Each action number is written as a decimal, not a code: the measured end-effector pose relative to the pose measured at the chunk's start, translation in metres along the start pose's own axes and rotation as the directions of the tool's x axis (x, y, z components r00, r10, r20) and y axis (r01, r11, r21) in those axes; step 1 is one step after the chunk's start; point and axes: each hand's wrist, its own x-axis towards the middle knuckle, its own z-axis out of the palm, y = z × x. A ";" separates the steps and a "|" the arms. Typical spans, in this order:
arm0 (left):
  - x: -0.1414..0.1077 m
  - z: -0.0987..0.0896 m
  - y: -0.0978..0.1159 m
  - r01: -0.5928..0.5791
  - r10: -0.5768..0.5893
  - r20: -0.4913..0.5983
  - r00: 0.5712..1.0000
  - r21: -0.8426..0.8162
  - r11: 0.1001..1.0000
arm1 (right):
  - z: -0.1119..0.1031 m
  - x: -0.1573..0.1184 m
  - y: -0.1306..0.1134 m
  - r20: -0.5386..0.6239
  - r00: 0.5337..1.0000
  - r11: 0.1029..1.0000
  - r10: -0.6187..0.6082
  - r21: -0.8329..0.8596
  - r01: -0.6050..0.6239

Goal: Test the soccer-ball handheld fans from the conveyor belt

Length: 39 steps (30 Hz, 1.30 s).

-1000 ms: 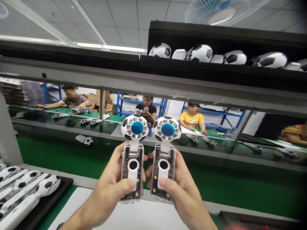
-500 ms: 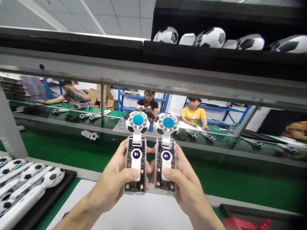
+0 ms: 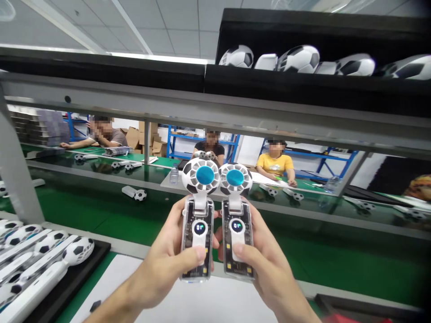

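Note:
Two handheld fans with football-patterned heads are held upright side by side in front of me. My left hand [image 3: 168,251] is closed around the left handheld fan [image 3: 198,237], its thumb on the white strip below a round display. Around the right handheld fan [image 3: 237,237] my right hand [image 3: 266,255] is wrapped, its thumb on the same kind of strip. Both displays are lit and seem to read 01, with a small green spot beside the digits. Each fan head has a blue centre facing me, and each handle is clear over a dark circuit board.
A black tray [image 3: 97,255] of similar fans lies at left beside a white sheet [image 3: 128,273]. Beyond runs a green conveyor [image 3: 101,215] carrying scattered fans. Overhead, a shelf [image 3: 134,85] holds a black box [image 3: 303,27] with more fans. Several people sit across the line.
A green spot now shows beside the digits on both displays. The fans appear slightly lower and further right in view, and their heads are closer together.

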 end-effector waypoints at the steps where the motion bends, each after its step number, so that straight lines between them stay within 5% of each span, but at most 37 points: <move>1: 0.000 0.000 0.000 -0.006 0.006 0.001 1.000 -0.005 1.000 | 0.000 0.000 0.000 -0.011 1.000 1.000 -0.006 -0.007 0.006; 26: -0.001 -0.003 0.004 -0.038 0.038 -0.001 0.999 -0.027 0.999 | 0.002 -0.002 0.002 -0.022 1.000 1.000 -0.020 0.008 0.020; 33: 0.000 0.001 0.003 0.006 -0.006 0.004 1.000 -0.057 0.998 | 0.008 -0.003 -0.001 -0.100 0.995 1.000 -0.007 0.030 0.010; 39: 0.005 0.005 -0.007 0.066 -0.067 -0.188 0.980 -0.011 0.998 | 0.017 0.001 0.001 -0.198 0.980 1.000 0.024 -0.011 -0.027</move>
